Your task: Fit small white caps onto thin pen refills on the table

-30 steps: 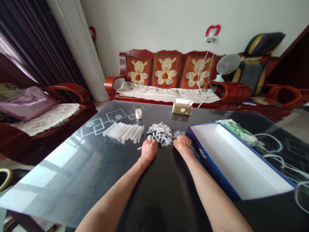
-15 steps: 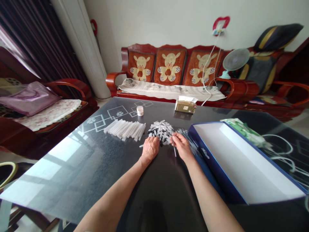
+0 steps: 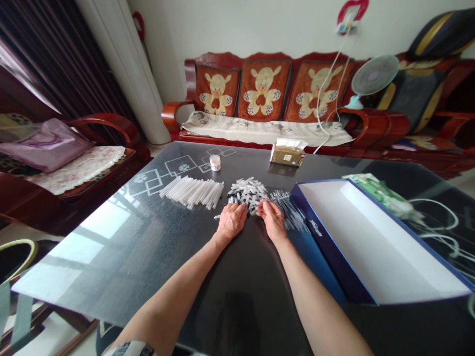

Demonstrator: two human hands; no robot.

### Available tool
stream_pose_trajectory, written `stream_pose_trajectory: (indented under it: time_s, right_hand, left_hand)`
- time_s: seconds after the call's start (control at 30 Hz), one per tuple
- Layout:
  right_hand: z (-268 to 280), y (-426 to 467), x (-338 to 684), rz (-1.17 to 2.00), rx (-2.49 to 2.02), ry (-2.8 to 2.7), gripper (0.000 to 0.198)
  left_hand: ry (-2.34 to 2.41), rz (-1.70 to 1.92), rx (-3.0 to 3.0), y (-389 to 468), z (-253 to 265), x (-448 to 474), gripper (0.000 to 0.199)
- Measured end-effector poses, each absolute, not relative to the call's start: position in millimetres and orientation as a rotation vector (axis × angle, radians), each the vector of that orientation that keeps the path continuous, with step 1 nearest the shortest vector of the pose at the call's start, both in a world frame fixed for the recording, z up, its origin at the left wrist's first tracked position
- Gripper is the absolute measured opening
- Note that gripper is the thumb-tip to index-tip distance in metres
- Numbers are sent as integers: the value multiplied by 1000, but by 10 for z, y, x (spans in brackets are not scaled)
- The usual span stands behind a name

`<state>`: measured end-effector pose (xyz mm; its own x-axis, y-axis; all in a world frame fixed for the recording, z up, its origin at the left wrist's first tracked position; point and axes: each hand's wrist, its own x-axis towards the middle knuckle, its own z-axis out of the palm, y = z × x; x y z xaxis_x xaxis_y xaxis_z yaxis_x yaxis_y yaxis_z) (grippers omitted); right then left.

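Observation:
On the dark table, a pile of small white and black pieces (image 3: 248, 190) lies just beyond both hands. My left hand (image 3: 232, 220) rests at the near left edge of this pile, its fingers curled under and mostly hidden. A short pale stick end (image 3: 217, 216) pokes out by its outer side; whether the hand grips it I cannot tell. My right hand (image 3: 272, 220) is at the pile's near right side, thumb and fingers pinched together around something too small to make out. Beside it lies a bundle of thin, clear-looking rods (image 3: 291, 210). White translucent tubes (image 3: 193, 192) lie in a row to the left.
A large open blue box (image 3: 334, 247) with a white inside stands at the right. Beyond it are a green and white bag (image 3: 384, 195) and a white cord (image 3: 440, 212). A tissue pack (image 3: 286, 153) and a small round white tub (image 3: 215, 162) stand farther back.
My right hand has moved closer to my left hand and the pile. The thin rod that hung down from its fingers no longer shows. The view has tilted slightly downward.

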<state>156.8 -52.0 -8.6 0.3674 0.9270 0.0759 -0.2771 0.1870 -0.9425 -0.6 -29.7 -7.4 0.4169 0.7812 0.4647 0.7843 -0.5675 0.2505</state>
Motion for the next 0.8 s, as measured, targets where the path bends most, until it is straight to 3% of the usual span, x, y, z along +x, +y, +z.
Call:
stream_pose_trajectory:
  time_s: [0.5, 0.8]
  right_hand:
    - [-77, -548, 1500, 1017, -1037, -868, 32]
    - [6, -589, 1484, 830, -1219, -1210, 22]
  left_hand:
    - [-1387, -830, -2733, -311, -30, -13, 32]
    - [-1322, -837, -2730, -307, -62, -21, 33]
